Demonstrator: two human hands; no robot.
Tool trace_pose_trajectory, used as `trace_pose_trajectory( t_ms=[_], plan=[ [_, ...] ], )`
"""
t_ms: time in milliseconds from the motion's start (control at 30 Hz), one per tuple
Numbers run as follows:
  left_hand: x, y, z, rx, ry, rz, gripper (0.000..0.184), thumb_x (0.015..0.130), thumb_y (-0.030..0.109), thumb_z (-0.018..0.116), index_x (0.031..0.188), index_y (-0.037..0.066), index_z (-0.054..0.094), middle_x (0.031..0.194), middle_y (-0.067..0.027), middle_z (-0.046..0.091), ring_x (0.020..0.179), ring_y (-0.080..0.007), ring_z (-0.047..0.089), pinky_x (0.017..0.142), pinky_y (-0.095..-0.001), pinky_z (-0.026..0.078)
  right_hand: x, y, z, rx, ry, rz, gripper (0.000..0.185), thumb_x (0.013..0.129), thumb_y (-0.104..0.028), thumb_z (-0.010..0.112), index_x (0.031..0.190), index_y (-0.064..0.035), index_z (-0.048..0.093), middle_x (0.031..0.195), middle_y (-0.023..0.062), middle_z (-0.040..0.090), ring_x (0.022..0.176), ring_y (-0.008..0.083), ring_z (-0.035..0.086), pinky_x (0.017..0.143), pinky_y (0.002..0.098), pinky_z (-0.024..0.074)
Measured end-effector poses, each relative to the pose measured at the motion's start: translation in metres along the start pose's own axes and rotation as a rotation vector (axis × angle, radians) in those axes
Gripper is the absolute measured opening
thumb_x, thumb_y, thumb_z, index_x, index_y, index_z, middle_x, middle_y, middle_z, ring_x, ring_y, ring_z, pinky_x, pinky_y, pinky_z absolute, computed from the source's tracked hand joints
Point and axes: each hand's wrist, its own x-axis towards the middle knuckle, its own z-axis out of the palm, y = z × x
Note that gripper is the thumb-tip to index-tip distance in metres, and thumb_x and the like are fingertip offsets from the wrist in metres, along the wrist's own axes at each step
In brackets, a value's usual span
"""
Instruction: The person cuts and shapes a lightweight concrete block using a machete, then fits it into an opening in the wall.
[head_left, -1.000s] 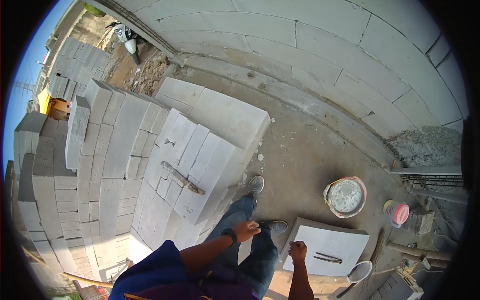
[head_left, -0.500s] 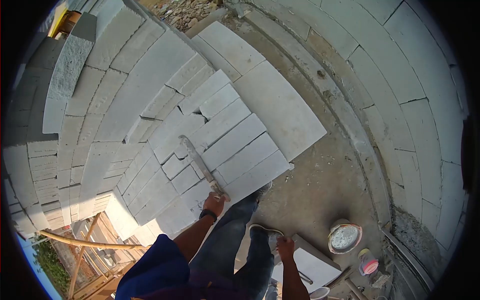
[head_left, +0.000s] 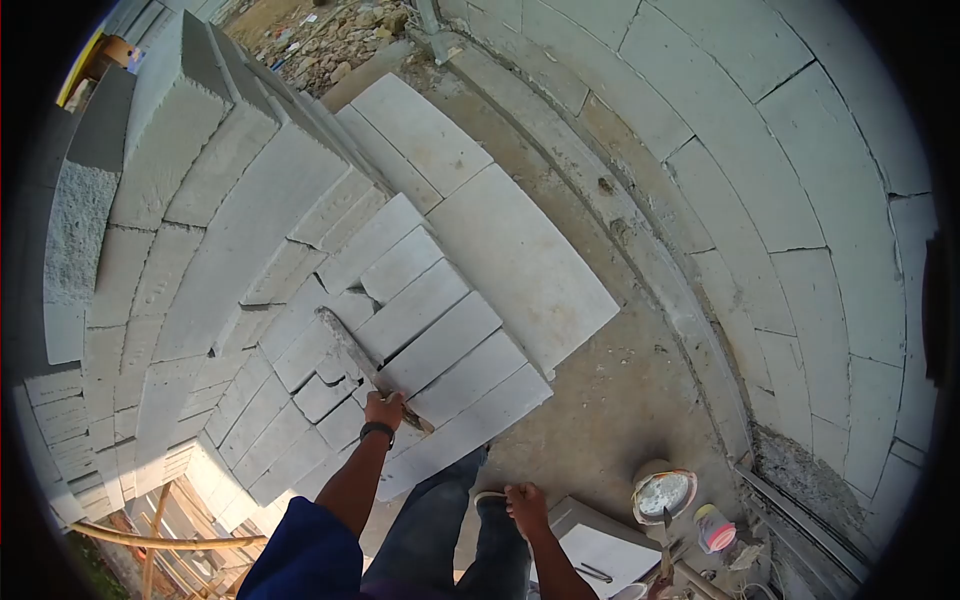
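Note:
My left hand (head_left: pixel 383 408), with a dark band at the wrist, is closed around a long flat-bladed tool (head_left: pixel 345 342). Its pale, dusty blade points up and left over the stacked light-grey blocks (head_left: pixel 440 345), and its wooden handle end shows below my fingers. Whether it is a saw or a machete I cannot tell. My right hand (head_left: pixel 527 508) hangs in front of my leg with its fingers curled together; anything inside it is hidden. Beside that hand lies a pale block (head_left: pixel 610 545) with a thin dark metal piece (head_left: pixel 594 573) on top.
A bucket of whitish mix (head_left: pixel 664 496) and a pink-and-white container (head_left: pixel 714 530) stand on the concrete floor (head_left: pixel 600 420). A curved block wall (head_left: pixel 740 150) rises at right, a stepped block wall (head_left: pixel 230 210) at left. Rubble (head_left: pixel 340 45) lies beyond; bamboo poles (head_left: pixel 165 538) are lower left.
The view has shifted, with the blocks now lower and farther left. My left hand has gone from the handle's end to nearer the blade. My right hand has moved left and its fingers remain curled.

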Motion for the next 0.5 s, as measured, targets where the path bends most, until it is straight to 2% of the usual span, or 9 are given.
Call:
trace_pose_trajectory(
  t_ms=[100, 133, 233, 267, 300, 367, 433, 467, 500],
  plan=[
    [0.050, 0.021, -0.004, -0.382, -0.322, -0.088, 0.042, 0.085, 0.032, 0.084, 0.100, -0.003, 0.066, 0.096, -0.0189, 0.075, 0.085, -0.0306, 0.076, 0.069, -0.0439, 0.065, 0.007, 0.021, -0.030, -0.130, 0.099, 0.009, 0.025, 0.096, -0.026, 0.074, 0.092, -0.0020, 0.066, 0.073, 0.0058, 0.065, 0.059, 0.0122, 0.062, 0.053, 0.0291, 0.0513],
    [0.027, 0.058, -0.020, -0.405, -0.336, -0.090, 0.036, 0.085, 0.029, 0.085, 0.092, -0.002, 0.067, 0.089, -0.0147, 0.074, 0.074, -0.0258, 0.075, 0.060, -0.0409, 0.067, 0.013, 0.038, -0.041, -0.182, 0.126, -0.016, 0.026, 0.095, -0.026, 0.074, 0.090, -0.0019, 0.066, 0.073, 0.0064, 0.065, 0.058, 0.0128, 0.063, 0.053, 0.0299, 0.0513],
    [0.003, 0.086, -0.022, -0.443, -0.354, -0.043, 0.037, 0.084, 0.029, 0.087, 0.092, -0.001, 0.067, 0.088, -0.0142, 0.073, 0.073, -0.0266, 0.075, 0.062, -0.0445, 0.068, 0.039, 0.081, -0.056, -0.325, 0.185, -0.067, 0.029, 0.093, -0.029, 0.076, 0.088, -0.0016, 0.066, 0.072, 0.0080, 0.067, 0.059, 0.0151, 0.065, 0.054, 0.0332, 0.0519],
    [-0.002, 0.088, -0.020, -0.439, -0.421, -0.094, 0.038, 0.084, 0.028, 0.088, 0.093, 0.001, 0.064, 0.085, -0.0116, 0.070, 0.069, -0.0245, 0.072, 0.059, -0.0447, 0.067, 0.041, 0.084, -0.056, -0.368, 0.199, -0.069, 0.031, 0.092, -0.031, 0.076, 0.089, -0.0016, 0.067, 0.071, 0.0085, 0.067, 0.060, 0.0160, 0.066, 0.055, 0.0347, 0.0527],
    [-0.009, 0.091, -0.014, -0.418, -0.367, -0.074, 0.038, 0.084, 0.028, 0.088, 0.094, 0.002, 0.062, 0.085, -0.0106, 0.069, 0.067, -0.0236, 0.071, 0.058, -0.0436, 0.066, 0.037, 0.090, -0.056, -0.401, 0.229, -0.061, 0.033, 0.092, -0.033, 0.076, 0.090, -0.0015, 0.068, 0.071, 0.0091, 0.068, 0.061, 0.0169, 0.067, 0.057, 0.0362, 0.0535],
    [-0.008, 0.079, 0.009, -0.357, -0.316, -0.013, 0.039, 0.083, 0.028, 0.089, 0.095, 0.005, 0.059, 0.083, -0.0086, 0.067, 0.065, -0.0216, 0.069, 0.054, -0.0414, 0.064, 0.002, 0.020, -0.050, -0.388, 0.233, 0.067, 0.045, 0.087, -0.047, 0.074, 0.097, -0.0031, 0.075, 0.101, 0.0227, 0.075, 0.103, 0.0405, 0.071, 0.089, 0.0502, 0.0533],
    [0.005, 0.075, 0.016, -0.456, -0.315, -0.009, 0.042, 0.084, 0.028, 0.089, 0.095, 0.008, 0.054, 0.082, -0.0074, 0.065, 0.063, -0.0204, 0.067, 0.052, -0.0392, 0.060, 0.005, 0.026, -0.046, -0.294, 0.255, 0.080, 0.040, 0.091, -0.043, 0.075, 0.096, -0.0036, 0.072, 0.077, 0.0107, 0.072, 0.070, 0.0194, 0.072, 0.071, 0.0390, 0.0558],
    [0.010, 0.077, 0.018, -0.511, -0.309, -0.020, 0.040, 0.085, 0.028, 0.088, 0.094, 0.009, 0.054, 0.083, -0.0068, 0.066, 0.064, -0.0203, 0.067, 0.052, -0.0373, 0.056, 0.004, 0.027, -0.045, -0.245, 0.274, 0.052, 0.040, 0.091, -0.043, 0.075, 0.095, -0.0037, 0.072, 0.079, 0.0109, 0.073, 0.071, 0.0196, 0.072, 0.071, 0.0389, 0.0558],
    [0.008, 0.085, 0.016, -0.477, -0.308, -0.018, 0.038, 0.086, 0.028, 0.087, 0.100, 0.009, 0.057, 0.084, -0.0062, 0.066, 0.068, -0.0208, 0.067, 0.058, -0.0394, 0.054, 0.004, 0.026, -0.048, -0.203, 0.293, 0.018, 0.041, 0.091, -0.044, 0.074, 0.094, -0.0037, 0.072, 0.081, 0.0112, 0.073, 0.072, 0.0198, 0.072, 0.070, 0.0387, 0.0558]
  ],
)
